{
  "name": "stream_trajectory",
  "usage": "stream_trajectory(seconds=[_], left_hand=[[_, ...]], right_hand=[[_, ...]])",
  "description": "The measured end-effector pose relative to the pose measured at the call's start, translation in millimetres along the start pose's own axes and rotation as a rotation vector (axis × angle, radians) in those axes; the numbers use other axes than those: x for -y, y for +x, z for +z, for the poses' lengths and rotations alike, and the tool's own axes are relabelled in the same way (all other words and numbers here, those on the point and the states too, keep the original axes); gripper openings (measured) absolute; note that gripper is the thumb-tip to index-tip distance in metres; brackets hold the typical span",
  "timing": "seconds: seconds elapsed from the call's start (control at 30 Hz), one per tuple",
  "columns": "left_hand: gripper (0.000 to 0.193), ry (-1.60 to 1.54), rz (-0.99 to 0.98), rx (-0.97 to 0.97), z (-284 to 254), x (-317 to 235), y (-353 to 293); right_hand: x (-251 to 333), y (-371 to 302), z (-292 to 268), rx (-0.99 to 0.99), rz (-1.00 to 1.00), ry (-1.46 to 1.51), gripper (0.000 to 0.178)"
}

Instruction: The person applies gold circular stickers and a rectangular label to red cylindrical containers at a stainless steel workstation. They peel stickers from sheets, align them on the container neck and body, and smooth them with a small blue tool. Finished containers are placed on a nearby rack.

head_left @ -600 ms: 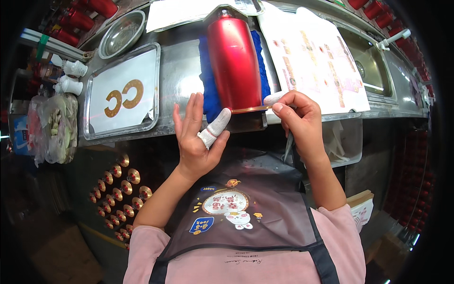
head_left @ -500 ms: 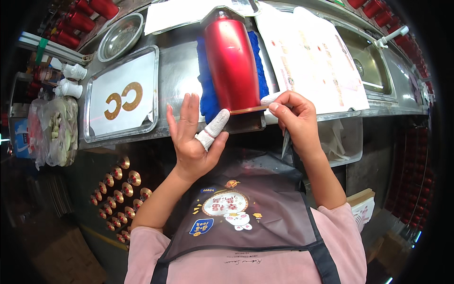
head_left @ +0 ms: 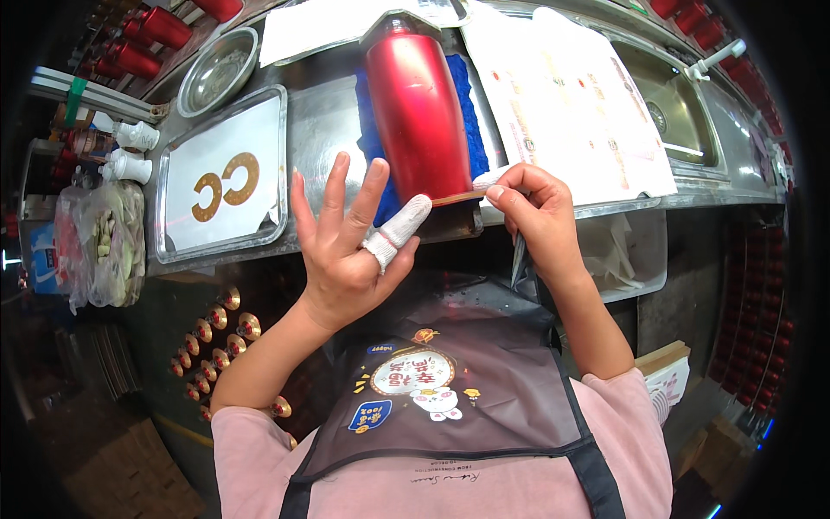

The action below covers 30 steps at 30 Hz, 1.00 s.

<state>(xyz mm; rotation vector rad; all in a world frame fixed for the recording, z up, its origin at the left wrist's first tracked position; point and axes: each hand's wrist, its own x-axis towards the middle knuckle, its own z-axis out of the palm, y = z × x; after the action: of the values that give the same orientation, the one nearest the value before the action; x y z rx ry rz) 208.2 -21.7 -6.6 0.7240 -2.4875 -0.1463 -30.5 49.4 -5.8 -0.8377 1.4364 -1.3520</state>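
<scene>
A glossy red vase-shaped vessel (head_left: 421,117) lies on its side on a blue cloth (head_left: 468,104), its near end edged with a thin gold band (head_left: 458,200). My left hand (head_left: 350,251) has its fingers spread; the index finger, in a white fabric finger sleeve, touches the left side of that near end. At the right side, my right hand (head_left: 540,212) is closed in a pinch by the band, its index finger also sleeved in white. A slim, dark, pointed tool (head_left: 519,259), perhaps tweezers, hangs down from within this hand. Its upper part is hidden by the fingers.
Left on the metal counter, a tray (head_left: 281,186) carries two gold C-shaped pieces (head_left: 225,187) on white paper, with a steel bowl (head_left: 218,73) behind. Printed white sheets (head_left: 562,104) lie right, before a sink (head_left: 670,112). Below the counter's right edge is a plastic bin (head_left: 644,259).
My left hand has spread its fingers wider, and its sleeved index finger has shifted slightly right along the vessel's near end. My right hand keeps its pinch, nearly still.
</scene>
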Motion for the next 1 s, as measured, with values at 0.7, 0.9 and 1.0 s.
stream_trajectory(seconds=[0.7,0.9,1.0], left_hand=[[0.017,0.027,0.172,-0.080,21.7,-18.3,53.4],[0.071,-0.342,-0.118,-0.192,37.4,-0.8,31.6],[0.065,-0.419,-0.158,-0.268,41.3,1.3,14.5]], right_hand=[[-11.9,3.5,-1.7,0.064,0.020,-0.111,0.010],[-3.5,-1.4,-3.8,0.069,0.067,-0.195,0.008],[6.3,-4.2,-2.4,0.111,0.059,-0.161,0.008]])
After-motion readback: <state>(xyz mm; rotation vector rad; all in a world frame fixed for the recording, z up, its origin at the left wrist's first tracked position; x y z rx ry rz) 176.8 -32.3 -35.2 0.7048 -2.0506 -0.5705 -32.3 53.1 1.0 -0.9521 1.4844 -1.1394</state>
